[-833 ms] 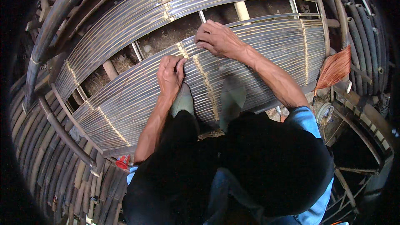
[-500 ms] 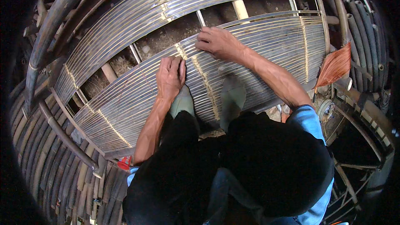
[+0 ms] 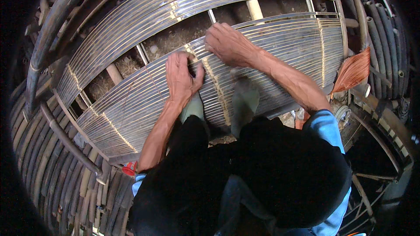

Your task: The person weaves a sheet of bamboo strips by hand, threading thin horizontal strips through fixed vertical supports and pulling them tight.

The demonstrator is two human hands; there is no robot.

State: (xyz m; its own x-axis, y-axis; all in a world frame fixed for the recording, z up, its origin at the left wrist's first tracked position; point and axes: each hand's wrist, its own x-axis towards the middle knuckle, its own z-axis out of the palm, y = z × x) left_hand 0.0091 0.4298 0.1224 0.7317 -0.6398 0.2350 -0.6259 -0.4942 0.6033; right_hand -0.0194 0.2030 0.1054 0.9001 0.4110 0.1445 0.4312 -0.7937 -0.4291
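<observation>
A long curved panel of thin, shiny slats (image 3: 271, 52) lies under both my hands, crossed by pale bound rows. My left hand (image 3: 180, 76) rests near its far edge, beside one pale bound row (image 3: 214, 85). Its thumb stands apart from the fingers, and I see nothing held. Further right, my right hand (image 3: 227, 46) is at the same edge, its fingers curled in. Whatever those fingers grip, if anything, is hidden under the knuckles. My feet, in grey-green socks (image 3: 244, 102), stand on the slats.
Beyond a gap crossed by bars lies a second slatted panel (image 3: 197, 0). An orange bundle of strands (image 3: 353, 71) hangs at the right end. Dark poles (image 3: 57, 179) are stacked at the left, more poles (image 3: 385, 39) at the right. A red object (image 3: 130, 168) lies by the near left corner.
My left hand has opened, its thumb now spread away from the fingers. My right hand has shifted slightly and its wrist is turned a little, fingers still curled.
</observation>
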